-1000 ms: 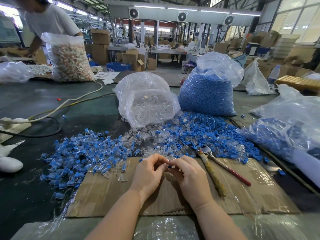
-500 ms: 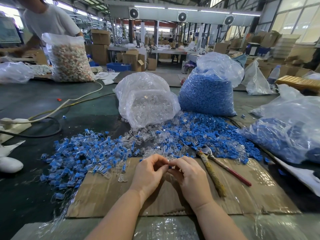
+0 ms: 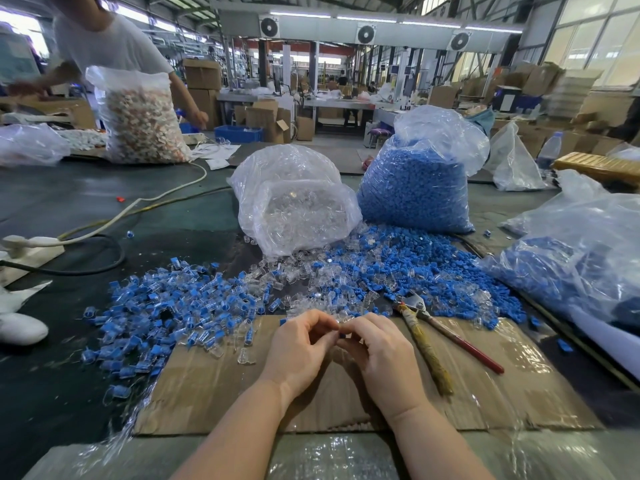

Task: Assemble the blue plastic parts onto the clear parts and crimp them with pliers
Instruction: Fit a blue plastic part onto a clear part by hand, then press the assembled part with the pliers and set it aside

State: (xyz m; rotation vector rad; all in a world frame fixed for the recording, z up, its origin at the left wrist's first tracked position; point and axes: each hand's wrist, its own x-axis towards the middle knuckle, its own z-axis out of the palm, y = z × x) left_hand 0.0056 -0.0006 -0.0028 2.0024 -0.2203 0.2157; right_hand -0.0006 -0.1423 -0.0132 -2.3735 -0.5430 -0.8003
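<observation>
My left hand (image 3: 300, 348) and my right hand (image 3: 381, 355) meet fingertip to fingertip over the cardboard sheet (image 3: 485, 393). Between the fingertips they pinch a small clear part with a blue part (image 3: 342, 335) barely showing; most of it is hidden by the fingers. The pliers (image 3: 429, 327), one handle red and one wrapped in yellowish tape, lie on the cardboard to the right of my right hand. Loose blue parts (image 3: 415, 268) and clear parts (image 3: 294, 275) lie mixed beyond my hands. A heap of joined blue-and-clear pieces (image 3: 166, 310) spreads to the left.
A bag of clear parts (image 3: 298, 206) and a bag of blue parts (image 3: 415, 188) stand behind the piles. Another bag with blue parts (image 3: 575, 258) lies at the right. Cables (image 3: 104, 223) cross the dark table at left. A person stands by a filled bag (image 3: 138, 119) at far left.
My hands stay together in the same place, the fingertips shifting slightly on the small part. The bag at the right edge has settled a little.
</observation>
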